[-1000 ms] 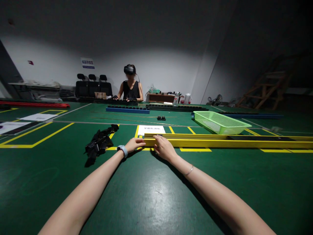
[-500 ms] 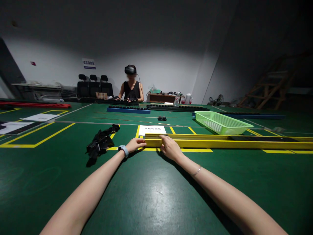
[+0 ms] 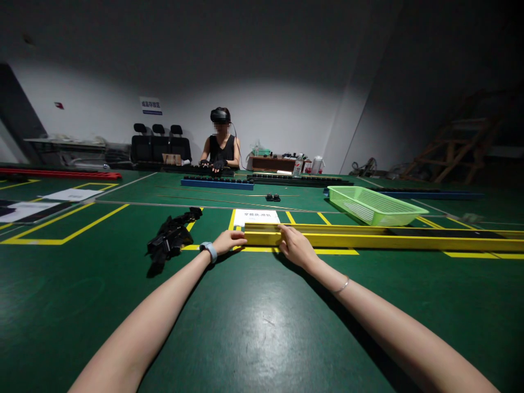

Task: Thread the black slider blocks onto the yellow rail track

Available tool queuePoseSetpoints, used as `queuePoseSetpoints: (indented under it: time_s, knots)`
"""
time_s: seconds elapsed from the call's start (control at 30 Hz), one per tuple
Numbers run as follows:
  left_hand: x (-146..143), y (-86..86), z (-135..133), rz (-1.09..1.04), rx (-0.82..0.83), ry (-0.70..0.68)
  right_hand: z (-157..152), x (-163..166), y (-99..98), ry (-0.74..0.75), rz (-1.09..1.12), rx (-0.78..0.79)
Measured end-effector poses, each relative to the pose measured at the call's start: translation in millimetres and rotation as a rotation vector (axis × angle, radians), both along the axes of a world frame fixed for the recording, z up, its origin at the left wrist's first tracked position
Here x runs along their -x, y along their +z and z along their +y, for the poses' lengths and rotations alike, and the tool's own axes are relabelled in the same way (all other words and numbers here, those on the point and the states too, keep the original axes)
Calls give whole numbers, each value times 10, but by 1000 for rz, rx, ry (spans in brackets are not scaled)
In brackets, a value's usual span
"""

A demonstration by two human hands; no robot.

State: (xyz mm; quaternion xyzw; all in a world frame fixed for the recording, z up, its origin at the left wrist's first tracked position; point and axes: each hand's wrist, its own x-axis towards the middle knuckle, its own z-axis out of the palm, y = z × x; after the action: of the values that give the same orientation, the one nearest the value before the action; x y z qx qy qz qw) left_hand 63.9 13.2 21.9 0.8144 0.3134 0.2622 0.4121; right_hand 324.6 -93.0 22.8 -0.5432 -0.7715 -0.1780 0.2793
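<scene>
A long yellow rail [image 3: 347, 240] with an open channel lies across the table, running off to the right. My left hand [image 3: 226, 243] is closed at the rail's left end, its fingertips on that end. Over the front wall my right hand [image 3: 295, 245] reaches with bent fingers, the fingertips inside the channel. Whether a small part sits under those fingertips is hidden. Left of my left hand lies a heap of black plastic parts [image 3: 170, 237]. A white paper label [image 3: 256, 216] is partly behind the rail.
Beyond the rail's middle stands a light green basket [image 3: 372, 207]. Two small black parts [image 3: 272, 197] and thin rods lie farther back. Blue rails [image 3: 216, 184] carry black pieces. Across the table sits a co-worker [image 3: 221, 147] in a headset and dark gloves.
My right hand has slid a little to the right along the rail. My left hand stays at the rail's end. The co-worker's hands have shifted slightly.
</scene>
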Motion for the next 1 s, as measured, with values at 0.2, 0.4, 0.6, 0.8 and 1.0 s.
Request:
queuePoseSetpoints:
  time_s: [0.2, 0.4, 0.6, 0.8, 1.0]
  knots:
    - [1, -33, 28, 10, -13, -4, -39, -58, 4, -12, 6, -7]
    - [-2, -8, 7, 11, -16, -4, -72, -164, 0, -58, -5, 4]
    - [5, -1, -2, 3, 13, 2, -66, -257, -28, -67, -39, 1]
    - [9, -5, -3, -10, 29, 3, -72, -330, -37, -63, -34, -34]
    - [0, 20, -27, -11, 32, 17, -124, -382, -14, -85, -1, -43]
